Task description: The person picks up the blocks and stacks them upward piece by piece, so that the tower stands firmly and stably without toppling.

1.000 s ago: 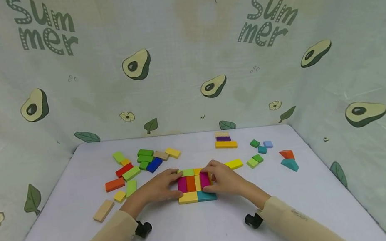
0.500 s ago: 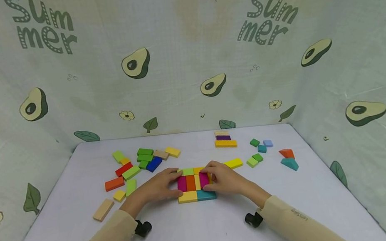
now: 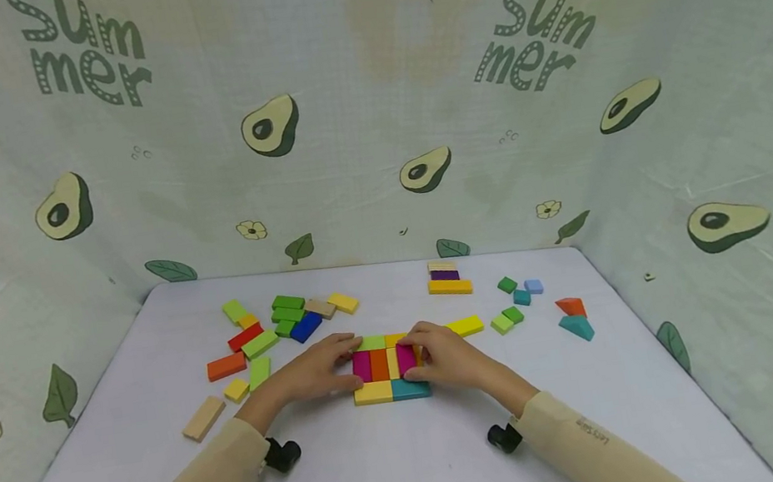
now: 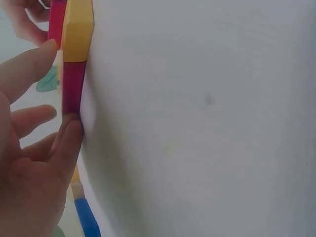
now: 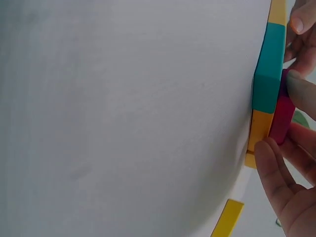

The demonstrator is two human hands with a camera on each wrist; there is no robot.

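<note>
A flat rectangle of coloured wooden blocks lies mid-table. Its front row is a yellow block (image 3: 373, 393) and a teal block (image 3: 410, 389); a light green block (image 3: 373, 342) sits at the back. An orange-red block (image 3: 379, 366) fills part of the centre. My left hand (image 3: 310, 373) rests at the left side, straight fingertips touching a magenta block (image 4: 73, 86), the thumb near the yellow one. With thumb and fingers, my right hand (image 3: 446, 356) pinches a second magenta block (image 5: 282, 118), which stands higher than the teal block beside it.
Loose green, red, blue and yellow blocks lie at the left back, with a plain wood block (image 3: 204, 418) nearer. A yellow block (image 3: 464, 326) lies behind the right hand. Small green cubes (image 3: 508, 319) and a teal wedge (image 3: 577, 327) are farther right. A printed cloth hangs behind.
</note>
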